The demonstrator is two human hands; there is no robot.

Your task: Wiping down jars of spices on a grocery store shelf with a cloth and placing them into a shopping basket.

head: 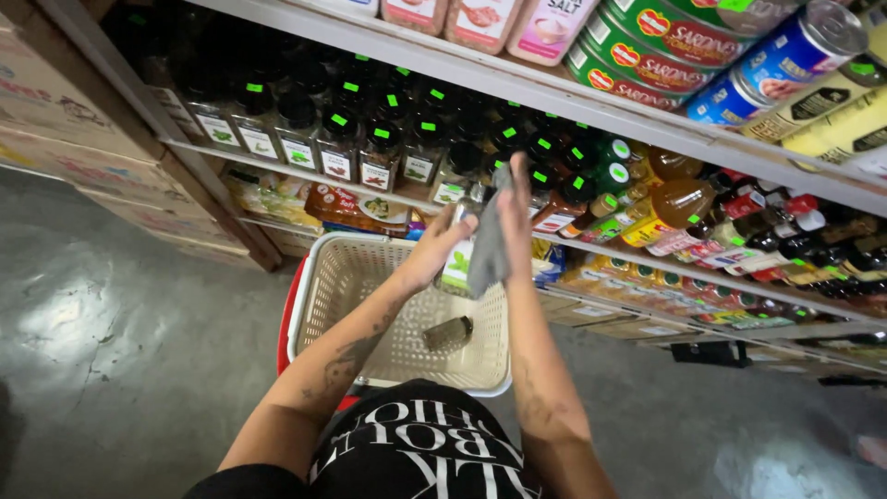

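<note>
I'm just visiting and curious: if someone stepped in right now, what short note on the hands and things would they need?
Left hand holds a spice jar over the basket. Right hand holds a grey cloth against that jar. One more jar lies on its side in the basket. Rows of similar black-capped jars stand on the shelf behind.

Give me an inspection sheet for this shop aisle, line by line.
Surface: grey polished concrete floor.
Job's things: a spice jar in the left hand; a grey cloth in the right hand, against the jar.
Clutter: one jar lying in the cream basket.
Grips: both hands closed on their things.
Cables: nothing seen.
Surroundings: shelves of dark-capped spice jars, sauce bottles, cans; cardboard boxes at left.
</note>
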